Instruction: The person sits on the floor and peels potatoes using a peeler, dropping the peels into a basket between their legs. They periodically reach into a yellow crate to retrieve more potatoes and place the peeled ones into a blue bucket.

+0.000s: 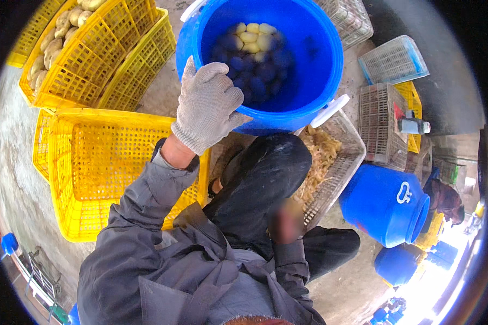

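My left hand (209, 103), in a pale knitted glove, is at the near left rim of an open blue plastic barrel (313, 91). Some of its fingers are bent, and its palm side is hidden. Inside the barrel lie several peeled potatoes (249, 37), pale at the top and dark in shadow lower down. Low over my lap is my right hand (285, 225), badly blurred; a yellowish patch shows at its top, but whether it holds something is unclear. Beyond it, a pale plastic crate (351, 156) contains light brown peelings (319, 156).
A yellow plastic crate (63, 174) stands at my left. Behind it, another yellow crate (101, 61) rises beside unpeeled potatoes (53, 50). On the right are a grey crate (380, 126), a bottle (415, 126) and a blue barrel (378, 203). A person (445, 199) is farther off.
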Available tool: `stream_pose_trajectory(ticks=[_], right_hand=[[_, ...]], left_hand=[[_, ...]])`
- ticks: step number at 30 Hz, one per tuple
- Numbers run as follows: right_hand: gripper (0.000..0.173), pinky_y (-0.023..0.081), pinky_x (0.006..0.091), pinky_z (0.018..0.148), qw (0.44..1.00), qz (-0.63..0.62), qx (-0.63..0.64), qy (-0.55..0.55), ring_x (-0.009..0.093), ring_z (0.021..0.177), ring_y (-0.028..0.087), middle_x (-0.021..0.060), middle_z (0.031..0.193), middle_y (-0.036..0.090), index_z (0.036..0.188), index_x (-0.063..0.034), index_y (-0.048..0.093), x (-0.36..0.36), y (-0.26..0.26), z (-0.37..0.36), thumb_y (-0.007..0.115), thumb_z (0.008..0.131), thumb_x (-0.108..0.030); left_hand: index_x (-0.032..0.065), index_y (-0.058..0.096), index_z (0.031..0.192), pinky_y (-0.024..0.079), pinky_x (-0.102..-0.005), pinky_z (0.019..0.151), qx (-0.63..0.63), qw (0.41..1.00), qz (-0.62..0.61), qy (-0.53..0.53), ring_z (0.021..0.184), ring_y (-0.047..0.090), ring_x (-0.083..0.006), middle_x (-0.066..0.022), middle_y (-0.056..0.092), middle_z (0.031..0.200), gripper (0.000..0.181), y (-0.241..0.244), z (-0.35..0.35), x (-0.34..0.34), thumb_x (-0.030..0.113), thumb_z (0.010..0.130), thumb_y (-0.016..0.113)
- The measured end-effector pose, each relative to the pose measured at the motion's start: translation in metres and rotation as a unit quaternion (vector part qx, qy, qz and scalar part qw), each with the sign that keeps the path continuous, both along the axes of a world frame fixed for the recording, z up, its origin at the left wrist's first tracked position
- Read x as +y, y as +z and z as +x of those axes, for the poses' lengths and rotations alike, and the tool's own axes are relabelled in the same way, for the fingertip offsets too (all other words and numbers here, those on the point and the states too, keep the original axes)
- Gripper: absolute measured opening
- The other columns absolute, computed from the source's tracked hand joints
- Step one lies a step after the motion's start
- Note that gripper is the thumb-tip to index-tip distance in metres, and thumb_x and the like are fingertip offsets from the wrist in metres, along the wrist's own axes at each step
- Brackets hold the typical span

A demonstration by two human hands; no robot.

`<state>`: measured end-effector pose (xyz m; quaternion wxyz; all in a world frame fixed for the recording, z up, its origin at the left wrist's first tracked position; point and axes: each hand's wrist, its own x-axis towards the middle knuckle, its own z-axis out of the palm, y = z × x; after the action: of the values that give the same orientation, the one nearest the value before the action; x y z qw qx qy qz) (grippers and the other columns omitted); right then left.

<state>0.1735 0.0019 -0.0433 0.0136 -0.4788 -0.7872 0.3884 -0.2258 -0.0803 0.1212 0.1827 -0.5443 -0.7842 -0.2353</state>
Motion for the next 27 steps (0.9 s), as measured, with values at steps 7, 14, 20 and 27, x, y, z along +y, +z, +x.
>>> stream_pose_trajectory(ticks=[7,14,20,27], right_hand=[[0.007,0.049,0.0424,0.071,0.874,0.376,-0.106,0.290,0.031,0.084,0.061,0.0118,0.090,0.060,0.087,-0.0090,0.061,0.010,-0.029,0.010,0.059,0.083,-0.014],[0.050,0.042,0.0477,0.108,0.913,0.298,-0.097,0.262,0.037,0.126,0.054,0.0170,0.134,0.058,0.139,-0.0071,0.053,0.000,-0.050,0.041,0.060,0.093,-0.026],[0.039,0.046,0.0476,0.102,0.910,0.302,-0.085,0.272,0.037,0.116,0.060,0.0170,0.122,0.064,0.129,-0.0127,0.061,0.000,-0.038,0.029,0.061,0.092,-0.026],[0.021,0.050,0.0438,0.082,0.854,0.428,-0.049,0.291,0.032,0.094,0.060,0.0141,0.100,0.060,0.109,-0.0046,0.058,0.004,-0.014,-0.002,0.059,0.091,-0.016]], left_hand=[[0.0102,0.071,0.078,0.042,-0.0476,0.099,-0.010,0.999,0.036,-0.006,0.113,0.056,-0.0317,-0.0039,0.066,0.084,0.039,-0.007,-0.002,-0.003,0.042,0.059,0.082],[0.0095,0.070,0.079,0.042,-0.0474,0.098,-0.018,0.999,0.040,-0.013,0.114,0.056,-0.0329,-0.0052,0.066,0.084,0.037,-0.007,-0.003,-0.003,0.040,0.061,0.083],[0.0143,0.072,0.080,0.030,-0.0605,0.109,-0.032,0.999,0.040,-0.011,0.121,0.051,-0.0302,-0.0027,0.065,0.090,0.039,-0.013,-0.005,0.000,0.042,0.056,0.082],[0.0093,0.071,0.086,0.040,-0.0478,0.100,0.032,0.998,0.050,-0.034,0.117,0.054,-0.0330,-0.0081,0.065,0.093,0.046,0.011,-0.028,0.031,0.049,0.065,0.081]])
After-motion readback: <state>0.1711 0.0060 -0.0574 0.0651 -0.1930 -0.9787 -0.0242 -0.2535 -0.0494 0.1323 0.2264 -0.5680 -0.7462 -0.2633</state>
